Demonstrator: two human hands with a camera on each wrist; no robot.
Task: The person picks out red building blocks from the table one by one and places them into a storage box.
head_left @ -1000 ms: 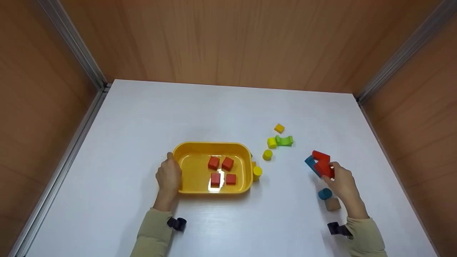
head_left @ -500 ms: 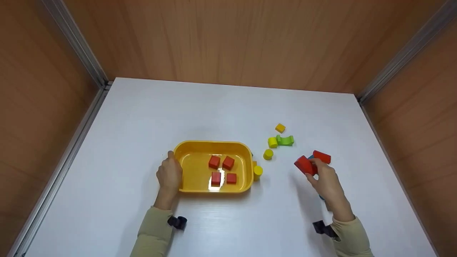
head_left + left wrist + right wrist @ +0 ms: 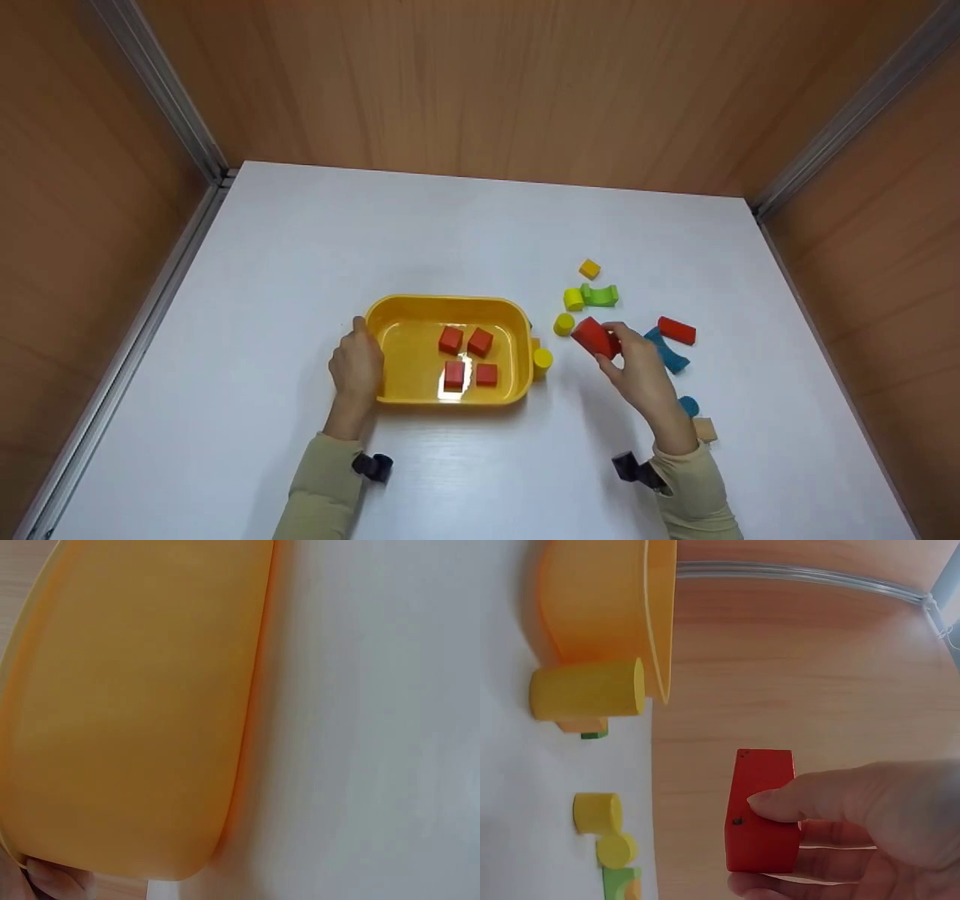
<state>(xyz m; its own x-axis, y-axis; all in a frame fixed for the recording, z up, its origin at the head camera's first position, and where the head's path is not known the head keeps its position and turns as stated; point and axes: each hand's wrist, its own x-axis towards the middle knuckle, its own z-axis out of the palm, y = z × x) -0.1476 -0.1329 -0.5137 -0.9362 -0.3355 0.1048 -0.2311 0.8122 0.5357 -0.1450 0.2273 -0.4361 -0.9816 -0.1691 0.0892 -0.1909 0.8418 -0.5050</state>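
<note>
My left hand (image 3: 356, 369) grips the left end of a yellow plastic tray (image 3: 397, 396), thumb at the rim. Several red blocks (image 3: 454, 375) lie inside the tray. In the left wrist view the tray's outer wall (image 3: 142, 712) fills much of the picture, with fingertips at its lower corner. My right hand (image 3: 641, 379) pinches a red wooden block (image 3: 592, 337) above the table, right of the tray. The right wrist view shows the thumb across this block's (image 3: 761, 840) face and the fingers behind it. A yellow cylinder (image 3: 542, 363) stands beside the tray's right end.
Small yellow cylinders (image 3: 564, 324), a green arch block (image 3: 600, 295) and an orange-yellow cube (image 3: 589, 269) sit behind the right hand. Farther right are a red block (image 3: 676, 331), a blue arch block (image 3: 667, 352), a blue cylinder (image 3: 688, 406) and a plain wooden block (image 3: 705, 429).
My right hand has lifted the red block off the blue arch block's spot and carried it left toward the tray. The left hand and the tray stay in place.
</note>
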